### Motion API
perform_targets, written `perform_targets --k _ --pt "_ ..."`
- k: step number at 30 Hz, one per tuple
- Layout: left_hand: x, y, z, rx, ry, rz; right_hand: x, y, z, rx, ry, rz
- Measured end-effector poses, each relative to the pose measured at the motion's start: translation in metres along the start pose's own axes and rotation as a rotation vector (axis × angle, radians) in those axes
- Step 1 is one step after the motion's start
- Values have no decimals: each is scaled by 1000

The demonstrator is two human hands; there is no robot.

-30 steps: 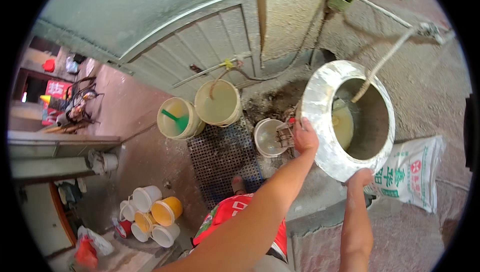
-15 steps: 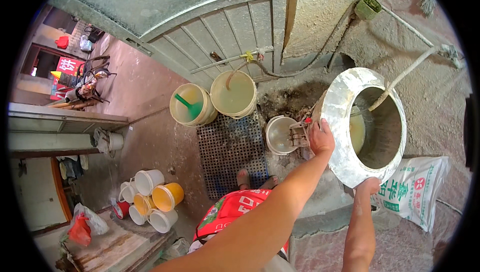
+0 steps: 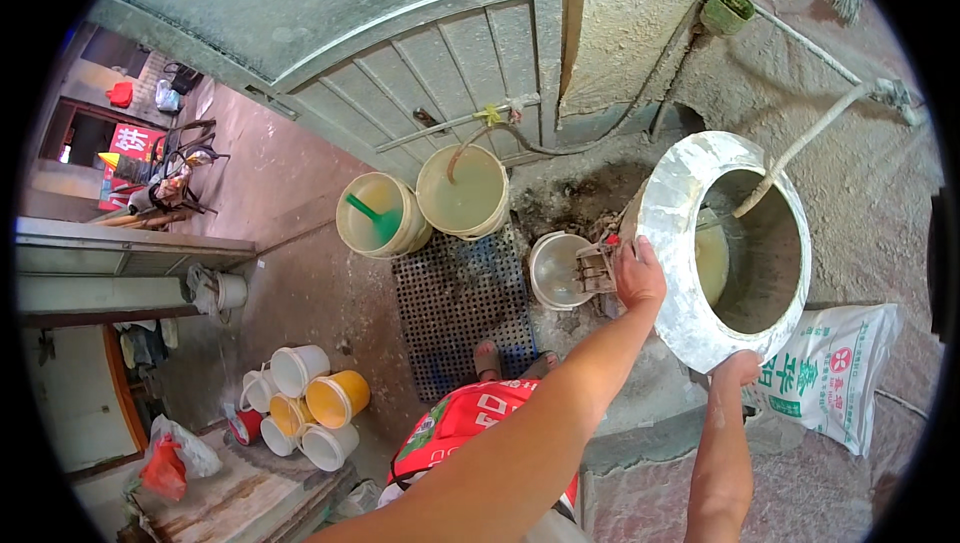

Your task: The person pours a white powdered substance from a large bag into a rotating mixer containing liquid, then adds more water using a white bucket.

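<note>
Metal drum (image 3: 672, 213) is held at its edge by both half-closed hands (image 3: 638, 275) (image 3: 737, 368), a hose (image 3: 806, 154) dipping inside

The floor (image 3: 310, 293) carries a perforated mat (image 3: 455, 308) (2 feet (image 3: 487, 360) at its edge)

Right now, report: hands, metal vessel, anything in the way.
Left hand on metal vessel, left edge; right hand, near edge. Pale liquid inside. Hose reaches inside, possible obstruction.

Smeared mtl drum (image 3: 748, 275), mouth up, holds pale liq. (image 3: 711, 265)
</note>
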State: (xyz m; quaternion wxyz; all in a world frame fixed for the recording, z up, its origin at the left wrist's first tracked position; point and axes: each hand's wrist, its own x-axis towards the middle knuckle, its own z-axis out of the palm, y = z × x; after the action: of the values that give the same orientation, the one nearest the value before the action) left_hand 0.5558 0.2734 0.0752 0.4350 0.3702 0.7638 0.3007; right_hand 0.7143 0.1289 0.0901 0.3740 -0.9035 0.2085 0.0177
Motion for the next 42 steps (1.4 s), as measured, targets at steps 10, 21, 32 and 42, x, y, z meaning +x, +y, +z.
perform_targets --k 10,21,32,42 --pt "-1 3 -2 0 -18 -2 -2 -2 -2 36 -12 7" --pt "-1 2 -2 8 -17 -6 8 4 4 -26 3 3" --pt "-1 3 -5 25 -33 -21 9 9 5 -69 -36 -87" --pt "2 -1 -2 43 -27 -25 -10 -3 -2 46 -41 -14"
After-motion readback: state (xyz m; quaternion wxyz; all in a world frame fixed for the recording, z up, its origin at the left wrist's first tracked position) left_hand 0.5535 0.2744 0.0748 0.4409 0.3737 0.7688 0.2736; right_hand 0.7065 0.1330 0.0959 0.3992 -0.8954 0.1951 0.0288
